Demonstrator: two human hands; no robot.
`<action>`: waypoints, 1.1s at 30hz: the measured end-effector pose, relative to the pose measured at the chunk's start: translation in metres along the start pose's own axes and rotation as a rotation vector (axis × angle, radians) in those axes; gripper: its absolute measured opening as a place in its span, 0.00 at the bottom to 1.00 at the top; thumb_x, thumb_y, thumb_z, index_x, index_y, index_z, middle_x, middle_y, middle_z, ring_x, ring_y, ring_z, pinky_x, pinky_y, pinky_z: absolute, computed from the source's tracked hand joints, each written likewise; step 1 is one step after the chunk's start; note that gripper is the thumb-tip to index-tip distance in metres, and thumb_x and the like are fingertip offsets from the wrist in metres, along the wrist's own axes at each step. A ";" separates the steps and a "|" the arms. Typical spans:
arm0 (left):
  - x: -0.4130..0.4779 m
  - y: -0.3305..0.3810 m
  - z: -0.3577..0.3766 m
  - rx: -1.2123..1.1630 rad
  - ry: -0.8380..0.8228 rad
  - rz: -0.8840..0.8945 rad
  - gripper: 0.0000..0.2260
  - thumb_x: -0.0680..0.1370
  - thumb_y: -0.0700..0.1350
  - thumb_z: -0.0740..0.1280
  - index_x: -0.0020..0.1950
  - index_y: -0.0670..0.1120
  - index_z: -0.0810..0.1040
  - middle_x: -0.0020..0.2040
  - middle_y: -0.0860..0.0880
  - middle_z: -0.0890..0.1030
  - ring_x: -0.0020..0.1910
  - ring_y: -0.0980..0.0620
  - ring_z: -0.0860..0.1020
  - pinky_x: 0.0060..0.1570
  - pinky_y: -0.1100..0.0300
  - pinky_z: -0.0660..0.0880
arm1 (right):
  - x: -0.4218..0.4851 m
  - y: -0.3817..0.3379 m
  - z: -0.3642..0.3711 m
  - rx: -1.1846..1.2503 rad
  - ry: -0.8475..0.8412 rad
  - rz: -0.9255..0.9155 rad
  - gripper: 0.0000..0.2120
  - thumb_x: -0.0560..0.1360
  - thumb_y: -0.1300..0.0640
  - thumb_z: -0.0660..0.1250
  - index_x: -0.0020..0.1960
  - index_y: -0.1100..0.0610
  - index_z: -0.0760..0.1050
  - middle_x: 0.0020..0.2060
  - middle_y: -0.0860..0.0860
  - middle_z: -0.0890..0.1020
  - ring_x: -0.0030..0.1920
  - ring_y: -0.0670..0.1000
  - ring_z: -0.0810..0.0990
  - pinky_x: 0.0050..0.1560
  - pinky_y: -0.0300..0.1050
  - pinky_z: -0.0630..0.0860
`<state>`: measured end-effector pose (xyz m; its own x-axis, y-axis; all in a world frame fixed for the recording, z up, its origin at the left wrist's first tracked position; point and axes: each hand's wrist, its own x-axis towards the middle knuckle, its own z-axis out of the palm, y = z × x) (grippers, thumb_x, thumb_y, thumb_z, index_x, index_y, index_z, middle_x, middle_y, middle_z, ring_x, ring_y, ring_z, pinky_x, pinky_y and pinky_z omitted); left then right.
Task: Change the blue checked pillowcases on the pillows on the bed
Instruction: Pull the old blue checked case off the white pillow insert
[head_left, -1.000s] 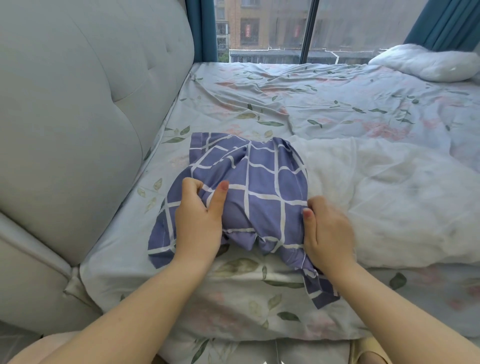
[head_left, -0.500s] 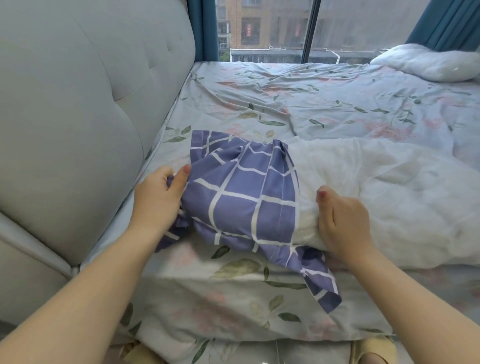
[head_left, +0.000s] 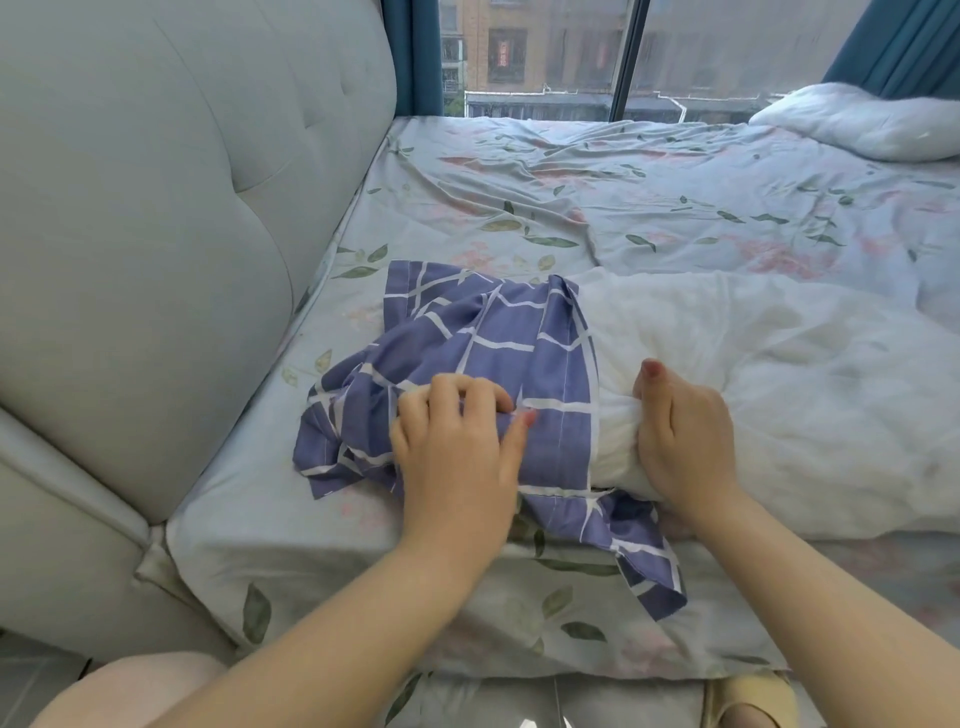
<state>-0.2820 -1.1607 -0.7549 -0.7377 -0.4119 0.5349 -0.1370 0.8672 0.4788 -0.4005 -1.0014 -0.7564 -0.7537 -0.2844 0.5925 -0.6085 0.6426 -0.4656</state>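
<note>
Your bed (head_left: 322, 571) carries a pale leaf-and-flower sheet (head_left: 519, 171), rumpled toward the far side. Near you on it lies a white pillow (head_left: 779, 374), its headboard (head_left: 156, 208) end inside a bunched blue checked pillowcase (head_left: 493, 332). A second bare pillow (head_left: 862, 122) sits at the far right corner.

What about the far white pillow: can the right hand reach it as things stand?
Probably not. The right hand grips the near pillow; the far pillow lies right across the bed, by the curtain.
</note>
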 end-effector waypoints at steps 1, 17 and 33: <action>0.006 -0.004 0.004 0.004 -0.001 0.024 0.15 0.79 0.58 0.56 0.47 0.49 0.75 0.47 0.51 0.75 0.48 0.46 0.69 0.46 0.47 0.71 | 0.000 -0.001 0.000 0.005 0.000 -0.006 0.38 0.79 0.34 0.33 0.34 0.59 0.68 0.24 0.53 0.72 0.27 0.60 0.70 0.30 0.51 0.66; 0.041 -0.022 -0.007 -0.300 -0.140 0.095 0.13 0.81 0.51 0.57 0.38 0.48 0.66 0.34 0.54 0.71 0.40 0.49 0.69 0.41 0.51 0.68 | 0.006 -0.004 -0.004 0.048 -0.027 0.053 0.30 0.79 0.39 0.40 0.32 0.59 0.65 0.24 0.53 0.71 0.28 0.59 0.70 0.32 0.53 0.65; 0.022 -0.035 -0.038 -0.532 -0.217 -0.498 0.19 0.79 0.55 0.66 0.41 0.40 0.71 0.34 0.50 0.74 0.35 0.52 0.72 0.39 0.56 0.69 | 0.006 -0.005 -0.005 0.133 -0.031 0.152 0.40 0.77 0.32 0.39 0.32 0.65 0.67 0.25 0.55 0.71 0.30 0.60 0.72 0.35 0.58 0.70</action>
<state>-0.2684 -1.2113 -0.7333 -0.7933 -0.6072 0.0452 -0.1913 0.3190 0.9282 -0.4013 -1.0024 -0.7471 -0.8452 -0.2148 0.4893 -0.5134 0.5808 -0.6317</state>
